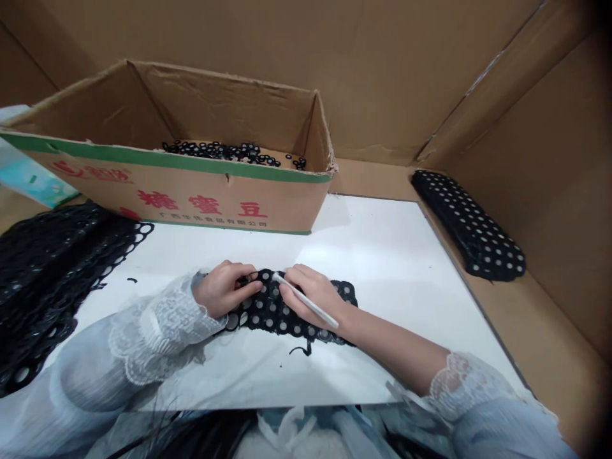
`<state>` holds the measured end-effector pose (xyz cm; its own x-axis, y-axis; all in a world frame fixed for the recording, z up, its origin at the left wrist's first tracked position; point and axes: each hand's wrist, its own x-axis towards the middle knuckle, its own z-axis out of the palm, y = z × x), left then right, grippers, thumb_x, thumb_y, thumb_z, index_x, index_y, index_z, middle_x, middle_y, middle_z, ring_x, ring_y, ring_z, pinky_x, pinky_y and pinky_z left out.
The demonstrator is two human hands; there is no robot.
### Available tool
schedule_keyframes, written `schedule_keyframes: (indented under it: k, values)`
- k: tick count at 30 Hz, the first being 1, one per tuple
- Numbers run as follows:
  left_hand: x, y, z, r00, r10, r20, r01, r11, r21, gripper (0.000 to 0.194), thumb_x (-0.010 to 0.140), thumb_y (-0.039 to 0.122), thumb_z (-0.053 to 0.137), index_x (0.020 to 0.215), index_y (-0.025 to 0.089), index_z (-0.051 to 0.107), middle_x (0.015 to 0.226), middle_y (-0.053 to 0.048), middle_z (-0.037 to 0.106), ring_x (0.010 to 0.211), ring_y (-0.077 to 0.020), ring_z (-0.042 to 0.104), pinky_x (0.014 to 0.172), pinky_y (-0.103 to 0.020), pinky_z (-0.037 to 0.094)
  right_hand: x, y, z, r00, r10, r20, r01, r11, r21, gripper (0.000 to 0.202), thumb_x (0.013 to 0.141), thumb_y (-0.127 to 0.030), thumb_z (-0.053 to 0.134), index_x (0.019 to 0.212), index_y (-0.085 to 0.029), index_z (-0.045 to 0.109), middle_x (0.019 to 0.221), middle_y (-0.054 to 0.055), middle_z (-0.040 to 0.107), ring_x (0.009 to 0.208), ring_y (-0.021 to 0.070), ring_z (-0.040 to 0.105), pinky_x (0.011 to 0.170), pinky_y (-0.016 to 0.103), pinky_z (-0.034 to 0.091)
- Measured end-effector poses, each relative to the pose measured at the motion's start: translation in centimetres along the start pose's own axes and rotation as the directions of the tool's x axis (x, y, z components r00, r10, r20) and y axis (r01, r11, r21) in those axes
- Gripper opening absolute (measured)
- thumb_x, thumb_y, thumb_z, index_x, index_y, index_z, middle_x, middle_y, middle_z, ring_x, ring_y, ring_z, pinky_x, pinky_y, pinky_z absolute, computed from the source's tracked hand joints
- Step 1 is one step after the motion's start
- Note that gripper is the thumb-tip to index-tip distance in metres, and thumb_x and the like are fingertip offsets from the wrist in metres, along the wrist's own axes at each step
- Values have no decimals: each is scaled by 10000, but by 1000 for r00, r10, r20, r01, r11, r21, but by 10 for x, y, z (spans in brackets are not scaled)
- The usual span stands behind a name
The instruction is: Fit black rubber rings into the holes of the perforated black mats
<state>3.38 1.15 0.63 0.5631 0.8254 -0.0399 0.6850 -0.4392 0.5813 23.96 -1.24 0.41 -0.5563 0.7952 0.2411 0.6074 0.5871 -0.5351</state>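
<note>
Dotted black sheet [272, 311], flat on the white table [392, 248] under your hands. Likely light, floppy, tearable; hold by its edge. Your left hand [220, 290]: fingers pinching its far edge; right hand [313, 290]: fingers gripping a white stick [310, 303].

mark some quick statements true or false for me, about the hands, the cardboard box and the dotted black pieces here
1. The right hand holds a white stick. True.
2. Nothing lies on the far right. False: a dotted black bundle lies beside the white board.
3. Small black rings lie inside the cardboard box. True.
4. The cardboard box bears no writing. False: it bears large red characters.
5. The left hand touches the dotted black sheet. True.
</note>
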Motion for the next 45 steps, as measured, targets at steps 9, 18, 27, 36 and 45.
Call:
schedule_keyframes:
  k: [9,18,27,36,45]
  values:
    - [-2,0,-3,988,-97,118,130,942,-309,303,798,411,415,626,163,397,575,45,320,544,-87,319,505,-204,283,0,4,-3,997,-78,4,77,995,58,217,879,-241,292,680,-198,366,668,13,436,643,127,427,612,247,386]
    - [-3,-2,1,979,-63,196,145,887,-439,352,827,434,387,600,165,369,562,45,285,538,-89,304,510,-218,295,0,0,-3,999,-42,7,39,972,232,222,875,-216,316,655,-198,343,659,3,418,674,130,413,686,272,377]
    - [-1,3,1,982,-108,157,179,807,-563,345,816,431,406,596,171,353,550,51,275,521,-84,280,485,-222,266,4,-3,-2,981,187,54,-193,916,352,265,881,-241,362,624,-188,394,708,-10,472,762,132,410,763,293,343]
    - [0,-2,5,997,-3,80,31,935,-353,309,847,410,350,668,170,428,614,23,398,611,-119,390,587,-244,357,5,0,-3,981,157,112,-192,860,472,241,876,-301,387,677,-185,456,821,17,455,864,143,455,836,315,361]
    - [-6,1,7,929,215,-301,-123,947,298,257,798,431,496,844,181,533,794,-44,579,827,-206,487,773,-347,316,1,1,1,992,89,95,-121,904,410,224,885,-323,375,742,-187,481,833,12,446,815,122,471,819,291,375]
